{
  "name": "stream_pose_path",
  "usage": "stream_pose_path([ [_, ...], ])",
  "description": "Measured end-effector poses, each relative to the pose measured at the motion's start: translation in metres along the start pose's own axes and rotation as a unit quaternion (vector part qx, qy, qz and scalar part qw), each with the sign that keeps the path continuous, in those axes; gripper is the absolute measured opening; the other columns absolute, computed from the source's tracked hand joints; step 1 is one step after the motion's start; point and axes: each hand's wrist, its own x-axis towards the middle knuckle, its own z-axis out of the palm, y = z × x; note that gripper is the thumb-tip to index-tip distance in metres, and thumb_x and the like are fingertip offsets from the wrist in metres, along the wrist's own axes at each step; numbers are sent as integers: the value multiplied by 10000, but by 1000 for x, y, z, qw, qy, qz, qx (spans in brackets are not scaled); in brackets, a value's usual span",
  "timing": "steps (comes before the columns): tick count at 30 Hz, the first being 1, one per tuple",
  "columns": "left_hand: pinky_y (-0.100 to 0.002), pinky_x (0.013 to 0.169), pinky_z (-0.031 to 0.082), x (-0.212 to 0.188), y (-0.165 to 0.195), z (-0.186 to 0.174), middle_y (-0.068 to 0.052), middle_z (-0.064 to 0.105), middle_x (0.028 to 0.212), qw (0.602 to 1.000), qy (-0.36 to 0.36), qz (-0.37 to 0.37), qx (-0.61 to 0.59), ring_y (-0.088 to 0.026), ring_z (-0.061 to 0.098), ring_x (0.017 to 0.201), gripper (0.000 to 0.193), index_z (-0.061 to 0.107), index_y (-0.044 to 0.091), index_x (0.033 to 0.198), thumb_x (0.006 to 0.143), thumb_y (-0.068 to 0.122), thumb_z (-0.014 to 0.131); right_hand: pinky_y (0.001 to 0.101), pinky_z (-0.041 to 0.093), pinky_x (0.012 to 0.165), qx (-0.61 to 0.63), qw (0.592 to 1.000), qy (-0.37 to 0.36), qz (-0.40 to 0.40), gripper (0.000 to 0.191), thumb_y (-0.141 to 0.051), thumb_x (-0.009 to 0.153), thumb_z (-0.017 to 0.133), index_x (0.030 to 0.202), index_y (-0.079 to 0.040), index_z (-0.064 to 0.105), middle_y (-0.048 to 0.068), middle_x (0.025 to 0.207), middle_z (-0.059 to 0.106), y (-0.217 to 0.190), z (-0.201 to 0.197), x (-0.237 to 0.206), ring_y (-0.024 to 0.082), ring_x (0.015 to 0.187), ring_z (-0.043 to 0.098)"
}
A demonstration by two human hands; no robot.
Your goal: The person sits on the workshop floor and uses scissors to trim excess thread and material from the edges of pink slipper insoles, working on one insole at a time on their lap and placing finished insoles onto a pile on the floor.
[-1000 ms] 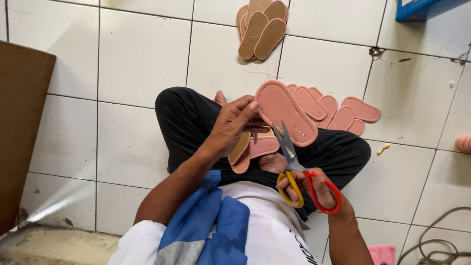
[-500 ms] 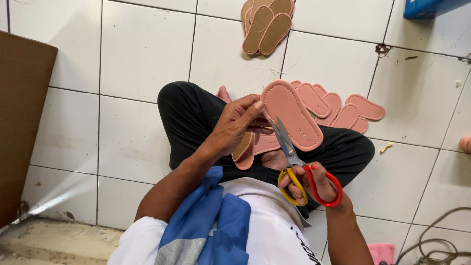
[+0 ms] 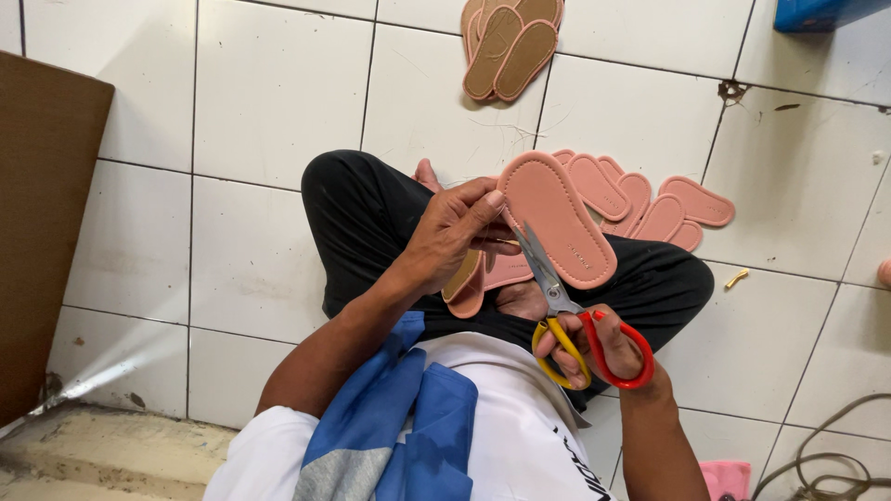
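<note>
I see my left hand (image 3: 455,237) pinching the pink sole (image 3: 557,218) at its near-left edge, its long axis slanting away. My right hand (image 3: 594,348), fingers closed through the scissors (image 3: 557,306), sits just below the sole.

I count 1 pair of scissors (image 3: 568,315) and 1 pink sole (image 3: 555,218) in my hands, roughly 6 pink soles (image 3: 650,197) on my knee, and about 4 tan soles (image 3: 509,42) stacked on the tiles.
</note>
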Motion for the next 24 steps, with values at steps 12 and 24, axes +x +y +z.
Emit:
stream_pose_path([
  [12, -340, 900, 638, 5, -4, 2, -153, 734, 1073, 998, 4, -2, -57, -200, 758, 969, 386, 573, -38, 1293, 1120, 291, 469, 229, 405, 431, -62, 995, 74, -38, 857, -741, 908, 581, 961, 114, 604, 101, 651, 577, 12, -5, 6, 109, 491, 486],
  [24, -396, 1010, 599, 1, -1, 10, -141, 698, 1186, 995, -15, -14, -93, -217, 717, 1095, 407, 525, -6, 1401, 1127, 286, 447, 239, 462, 505, 10, 1000, -24, -16, 870, -714, 1011, 440, 1023, 137, 619, 116, 710, 615, -2, 1, 21, 126, 525, 529],
])
